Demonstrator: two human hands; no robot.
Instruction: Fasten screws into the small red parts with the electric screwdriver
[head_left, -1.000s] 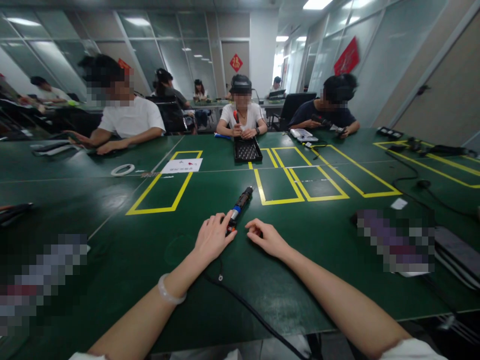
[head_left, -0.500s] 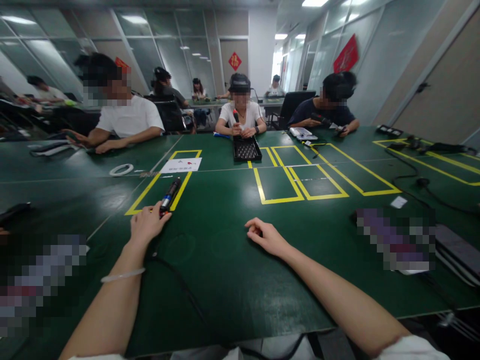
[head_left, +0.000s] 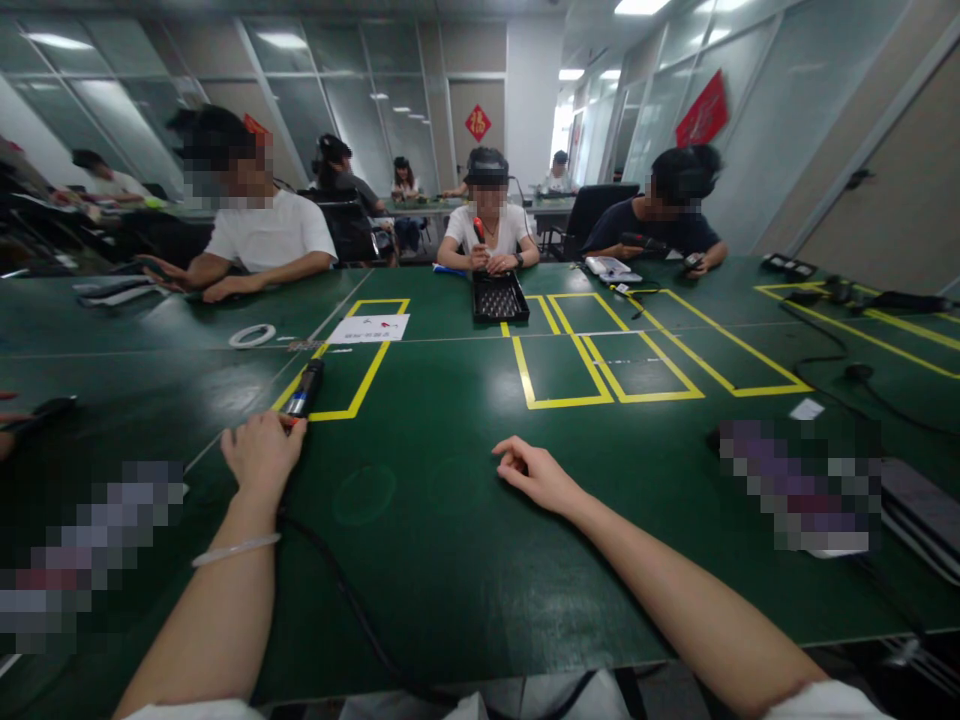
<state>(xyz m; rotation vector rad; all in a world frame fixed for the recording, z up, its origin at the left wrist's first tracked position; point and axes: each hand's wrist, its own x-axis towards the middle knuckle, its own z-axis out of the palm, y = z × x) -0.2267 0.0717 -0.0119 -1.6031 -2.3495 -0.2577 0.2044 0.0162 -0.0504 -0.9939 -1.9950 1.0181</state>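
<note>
The left hand (head_left: 262, 452) is wrapped round the near end of the corded screwdriver (head_left: 303, 391), so the grip itself is hidden. The right hand (head_left: 534, 474) rests loosely curled, holding nothing. Since before, the tool has slid further left, onto the yellow tape corner (head_left: 315, 412).

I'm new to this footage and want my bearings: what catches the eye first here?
The yellow taped rectangles on the green table stand out at once. Near the leftmost one, the left hand grips a corded black tool, while the right hand rests loosely curled mid-table. Across the table, a person sits behind a black tray.
</note>
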